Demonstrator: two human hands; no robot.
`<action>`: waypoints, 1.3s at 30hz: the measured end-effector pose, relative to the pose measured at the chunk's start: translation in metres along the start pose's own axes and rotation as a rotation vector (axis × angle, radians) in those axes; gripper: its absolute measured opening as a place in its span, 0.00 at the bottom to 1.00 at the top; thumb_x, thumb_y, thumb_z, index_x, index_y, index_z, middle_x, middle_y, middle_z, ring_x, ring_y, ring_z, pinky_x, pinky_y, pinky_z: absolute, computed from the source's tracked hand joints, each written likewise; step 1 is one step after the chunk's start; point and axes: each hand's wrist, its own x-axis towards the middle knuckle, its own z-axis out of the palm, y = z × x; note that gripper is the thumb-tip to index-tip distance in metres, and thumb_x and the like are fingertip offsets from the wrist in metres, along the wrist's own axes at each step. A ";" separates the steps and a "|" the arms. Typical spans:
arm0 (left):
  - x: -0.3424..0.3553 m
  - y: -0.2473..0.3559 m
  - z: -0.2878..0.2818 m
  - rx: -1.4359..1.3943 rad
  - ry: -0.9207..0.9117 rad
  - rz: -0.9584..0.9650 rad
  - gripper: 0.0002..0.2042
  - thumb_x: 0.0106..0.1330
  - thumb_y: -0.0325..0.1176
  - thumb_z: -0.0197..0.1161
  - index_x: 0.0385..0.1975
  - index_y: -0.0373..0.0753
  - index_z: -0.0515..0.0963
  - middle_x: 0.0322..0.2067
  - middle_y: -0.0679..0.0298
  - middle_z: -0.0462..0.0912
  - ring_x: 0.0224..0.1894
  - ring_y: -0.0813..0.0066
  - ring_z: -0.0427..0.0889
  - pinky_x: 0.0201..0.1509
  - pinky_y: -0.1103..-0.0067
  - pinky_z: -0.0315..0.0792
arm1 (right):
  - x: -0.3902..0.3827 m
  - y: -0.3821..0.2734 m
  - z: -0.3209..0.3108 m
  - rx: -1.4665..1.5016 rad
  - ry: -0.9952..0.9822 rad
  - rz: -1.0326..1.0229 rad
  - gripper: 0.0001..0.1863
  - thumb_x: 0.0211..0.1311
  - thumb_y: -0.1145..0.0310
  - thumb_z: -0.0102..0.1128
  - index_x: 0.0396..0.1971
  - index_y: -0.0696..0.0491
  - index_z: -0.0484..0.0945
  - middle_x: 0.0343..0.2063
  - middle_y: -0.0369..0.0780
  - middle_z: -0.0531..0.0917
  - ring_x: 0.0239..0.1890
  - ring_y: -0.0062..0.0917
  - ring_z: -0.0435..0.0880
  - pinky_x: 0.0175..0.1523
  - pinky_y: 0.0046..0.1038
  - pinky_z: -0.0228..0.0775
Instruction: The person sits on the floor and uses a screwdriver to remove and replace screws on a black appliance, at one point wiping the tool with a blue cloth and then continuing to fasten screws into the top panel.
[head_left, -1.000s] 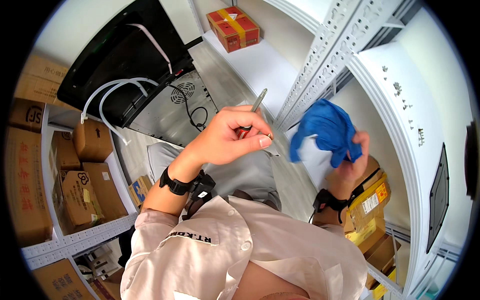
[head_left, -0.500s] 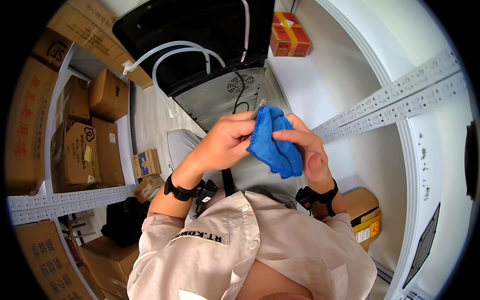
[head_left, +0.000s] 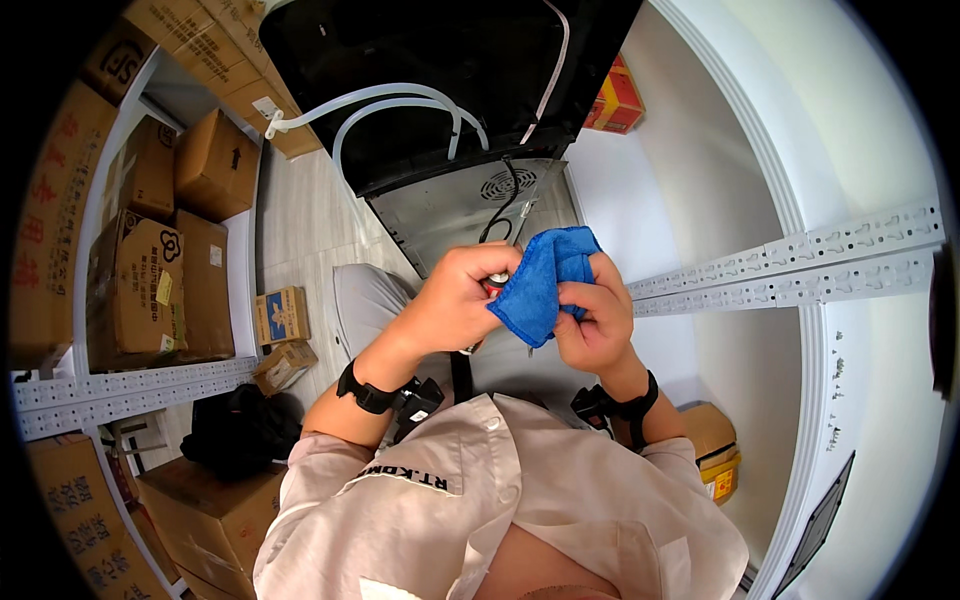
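Note:
In front of my chest, my right hand (head_left: 592, 325) is closed on a blue cloth (head_left: 545, 285) with a stitched edge. Its fingers pinch and bunch the fabric. My left hand (head_left: 450, 300) is closed beside the cloth's left edge, its fingers curled around a slim tool (head_left: 495, 281). Only a small dark, red and metallic part of that tool shows between thumb and cloth, so its exact kind is hidden. The two hands are close together with the cloth between them. Each wrist wears a black strap with a small device.
Ahead stands a black-backed appliance (head_left: 420, 60) with a vented metal panel (head_left: 460, 205), pale hoses (head_left: 390, 95) and a black cable. Cardboard boxes (head_left: 215, 165) fill shelves at left. A red box (head_left: 616, 100) sits far right; perforated metal rails (head_left: 800, 262) cross the right side.
The cloth has shifted and turned in my right hand, whose fingers are now more curled. More of the tool shows at my left hand. The view has swung slightly leftward.

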 end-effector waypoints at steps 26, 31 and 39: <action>0.008 -0.011 -0.007 -0.276 -0.163 -0.136 0.06 0.57 0.23 0.74 0.32 0.33 0.83 0.30 0.73 0.82 0.33 0.89 0.76 0.36 0.85 0.73 | 0.015 0.002 -0.024 -0.248 -0.176 -0.214 0.19 0.35 0.61 0.79 0.30 0.47 0.81 0.24 0.34 0.69 0.20 0.27 0.70 0.24 0.28 0.61; 0.006 -0.018 -0.011 -0.415 -0.158 -0.170 0.06 0.56 0.22 0.73 0.31 0.34 0.83 0.30 0.72 0.82 0.33 0.89 0.76 0.36 0.85 0.73 | 0.014 -0.007 -0.019 -0.228 -0.204 -0.138 0.19 0.38 0.68 0.77 0.35 0.49 0.82 0.27 0.37 0.70 0.22 0.30 0.71 0.26 0.29 0.64; 0.003 -0.015 0.001 -0.350 -0.084 -0.084 0.04 0.58 0.20 0.71 0.31 0.32 0.82 0.30 0.71 0.82 0.32 0.88 0.77 0.35 0.85 0.73 | 0.013 -0.010 -0.021 -0.174 -0.240 -0.046 0.21 0.40 0.76 0.73 0.39 0.48 0.81 0.30 0.38 0.71 0.24 0.32 0.73 0.28 0.30 0.66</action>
